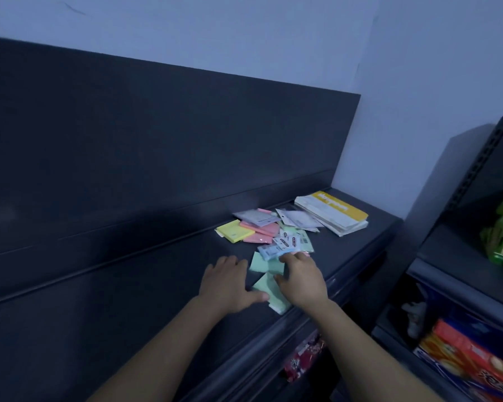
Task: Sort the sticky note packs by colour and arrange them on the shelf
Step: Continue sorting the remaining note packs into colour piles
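On the dark shelf (163, 285), both hands lie flat with fingers spread over green sticky note packs (269, 281): the left hand (230, 281) rests just beside their left edge, while the right hand (301, 278) presses on them, gripping nothing as far as the blur allows. Beyond the hands lie a blue pack (270, 250), pink packs (262, 232) and a yellow pack (235, 232), loosely heaped near a yellow-covered booklet stack (336, 216).

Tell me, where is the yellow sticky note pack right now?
In the head view the yellow pack lies on the dark shelf, at the left end of the pile, touching the pink packs.
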`<control>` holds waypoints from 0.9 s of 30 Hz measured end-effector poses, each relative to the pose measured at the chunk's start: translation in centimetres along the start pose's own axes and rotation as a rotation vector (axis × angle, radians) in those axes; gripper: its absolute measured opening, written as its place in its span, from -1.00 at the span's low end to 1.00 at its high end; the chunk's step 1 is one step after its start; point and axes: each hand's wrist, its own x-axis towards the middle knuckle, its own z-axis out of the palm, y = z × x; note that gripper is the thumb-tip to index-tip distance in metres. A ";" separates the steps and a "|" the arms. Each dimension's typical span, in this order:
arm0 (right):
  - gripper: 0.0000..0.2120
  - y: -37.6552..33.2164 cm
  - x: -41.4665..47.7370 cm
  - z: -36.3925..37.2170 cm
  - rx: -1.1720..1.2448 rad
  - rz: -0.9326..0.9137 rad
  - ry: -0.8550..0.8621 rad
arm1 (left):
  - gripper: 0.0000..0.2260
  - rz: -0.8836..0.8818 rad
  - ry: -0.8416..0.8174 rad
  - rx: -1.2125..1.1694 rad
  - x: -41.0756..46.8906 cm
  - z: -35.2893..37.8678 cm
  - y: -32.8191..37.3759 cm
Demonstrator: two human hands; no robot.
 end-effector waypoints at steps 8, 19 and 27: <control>-0.57 3.5 4.7 0.2 -0.101 -0.135 -0.017 | 0.08 -0.113 -0.159 -0.100 5.7 1.7 2.5; -0.48 5.6 9.3 1.5 -0.237 -0.382 -0.012 | -0.16 -0.272 -0.185 -0.419 9.9 2.8 3.3; -0.66 5.7 9.4 2.1 -0.143 -0.442 0.141 | -0.46 -0.362 -0.214 -0.517 9.7 2.5 3.9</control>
